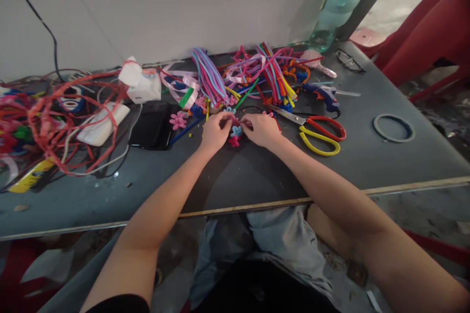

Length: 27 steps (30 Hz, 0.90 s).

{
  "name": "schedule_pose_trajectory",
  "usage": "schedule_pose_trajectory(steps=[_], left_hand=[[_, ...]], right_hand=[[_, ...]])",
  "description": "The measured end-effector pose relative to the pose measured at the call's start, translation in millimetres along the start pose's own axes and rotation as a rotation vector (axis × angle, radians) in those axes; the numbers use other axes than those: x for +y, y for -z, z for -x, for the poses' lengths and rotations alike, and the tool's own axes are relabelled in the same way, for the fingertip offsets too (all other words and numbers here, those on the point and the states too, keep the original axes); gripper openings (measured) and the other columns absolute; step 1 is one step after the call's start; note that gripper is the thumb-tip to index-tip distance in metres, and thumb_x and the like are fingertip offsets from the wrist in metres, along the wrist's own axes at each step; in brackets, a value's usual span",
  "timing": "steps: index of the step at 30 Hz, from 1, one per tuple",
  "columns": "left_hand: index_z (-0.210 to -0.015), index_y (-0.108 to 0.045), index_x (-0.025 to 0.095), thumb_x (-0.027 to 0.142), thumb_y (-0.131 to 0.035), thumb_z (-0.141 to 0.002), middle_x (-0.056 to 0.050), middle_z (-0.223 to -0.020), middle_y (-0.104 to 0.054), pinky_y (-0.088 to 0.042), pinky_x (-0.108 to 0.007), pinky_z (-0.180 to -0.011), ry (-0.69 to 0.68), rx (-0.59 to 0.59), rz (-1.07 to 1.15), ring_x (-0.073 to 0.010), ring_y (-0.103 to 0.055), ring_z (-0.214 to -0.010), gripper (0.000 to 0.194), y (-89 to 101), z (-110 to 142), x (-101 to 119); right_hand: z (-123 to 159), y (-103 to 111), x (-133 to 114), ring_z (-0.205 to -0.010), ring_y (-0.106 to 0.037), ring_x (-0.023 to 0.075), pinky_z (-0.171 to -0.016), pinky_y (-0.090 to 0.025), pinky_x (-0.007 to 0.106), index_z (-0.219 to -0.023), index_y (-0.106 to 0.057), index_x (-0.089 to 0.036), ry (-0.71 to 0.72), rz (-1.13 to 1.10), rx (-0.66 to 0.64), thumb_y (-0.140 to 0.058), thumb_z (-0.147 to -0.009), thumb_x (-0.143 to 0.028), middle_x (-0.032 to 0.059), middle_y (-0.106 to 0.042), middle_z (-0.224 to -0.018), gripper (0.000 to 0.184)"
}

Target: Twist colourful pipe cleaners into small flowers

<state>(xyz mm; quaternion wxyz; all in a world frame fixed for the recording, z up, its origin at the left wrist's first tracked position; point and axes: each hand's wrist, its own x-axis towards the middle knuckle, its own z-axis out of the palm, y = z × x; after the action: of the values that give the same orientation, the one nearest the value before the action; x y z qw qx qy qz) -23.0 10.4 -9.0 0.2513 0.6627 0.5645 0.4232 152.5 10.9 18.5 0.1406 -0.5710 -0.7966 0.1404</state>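
Note:
My left hand (216, 131) and my right hand (263, 129) meet over the grey table (257, 176), fingers pinched together on a small pipe-cleaner piece (235, 133) with blue and pink loops. A pink pipe-cleaner flower (178, 120) lies just left of my left hand. Behind the hands lies a heap of coloured pipe cleaners (249, 76). Scissors with red and yellow handles (316, 132) lie right of my right hand.
A black phone (151, 129) and a white power bank (101, 124) sit left, beside a tangle of red cord (62, 117). A blue glue gun (325, 94), a ring (393, 127), glasses (348, 61) and a green bottle (336, 10) are right. Red chair (429, 34) beyond.

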Motion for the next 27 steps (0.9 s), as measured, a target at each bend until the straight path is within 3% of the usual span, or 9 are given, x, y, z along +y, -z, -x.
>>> schedule_pose_trajectory(steps=[8, 15, 20, 27], left_hand=[[-0.101, -0.075, 0.02, 0.021, -0.072, -0.089, -0.008, -0.102, -0.08, -0.055, -0.033, -0.087, -0.011, 0.009, 0.03, -0.0216, -0.073, -0.098, 0.013, -0.7, 1.4, 0.7], [-0.106, -0.074, 0.019, 0.022, -0.075, -0.086, -0.008, -0.104, -0.08, -0.056, -0.033, -0.087, -0.028, 0.014, 0.046, -0.0218, -0.075, -0.097, 0.02, -2.5, 1.0, -6.7], [-0.096, -0.076, 0.019, 0.03, -0.072, -0.09, -0.006, -0.09, -0.078, -0.053, -0.029, -0.074, -0.071, 0.02, 0.0, -0.0189, -0.071, -0.081, 0.014, -1.5, 1.1, -9.1], [-0.089, -0.078, 0.018, 0.042, -0.068, -0.093, -0.004, -0.081, -0.076, -0.046, -0.026, -0.063, -0.092, 0.07, 0.057, -0.0145, -0.061, -0.066, 0.026, -1.0, 0.1, -11.5]], right_hand=[[1.1, -1.5, 2.5, -0.094, -0.074, 0.0247, -0.068, -0.044, 0.031, -0.111, -0.077, -0.019, 0.007, -0.085, 0.058, -0.058, -0.096, -0.027, 0.0092, -0.081, -0.102, 0.026], [0.9, -10.2, 7.0, -0.08, -0.073, 0.0206, -0.068, -0.043, 0.029, -0.102, -0.077, -0.018, 0.097, -0.187, 0.177, -0.058, -0.093, -0.024, 0.0074, -0.08, -0.089, 0.022], [-0.1, -12.6, 7.5, -0.078, -0.072, 0.021, -0.067, -0.043, 0.029, -0.104, -0.078, -0.016, 0.113, -0.196, 0.195, -0.059, -0.092, -0.022, 0.0078, -0.079, -0.087, 0.023], [0.4, -13.8, 9.0, -0.076, -0.071, 0.0188, -0.066, -0.044, 0.027, -0.102, -0.077, -0.019, 0.134, -0.257, 0.251, -0.059, -0.093, -0.026, 0.0056, -0.079, -0.088, 0.021]])
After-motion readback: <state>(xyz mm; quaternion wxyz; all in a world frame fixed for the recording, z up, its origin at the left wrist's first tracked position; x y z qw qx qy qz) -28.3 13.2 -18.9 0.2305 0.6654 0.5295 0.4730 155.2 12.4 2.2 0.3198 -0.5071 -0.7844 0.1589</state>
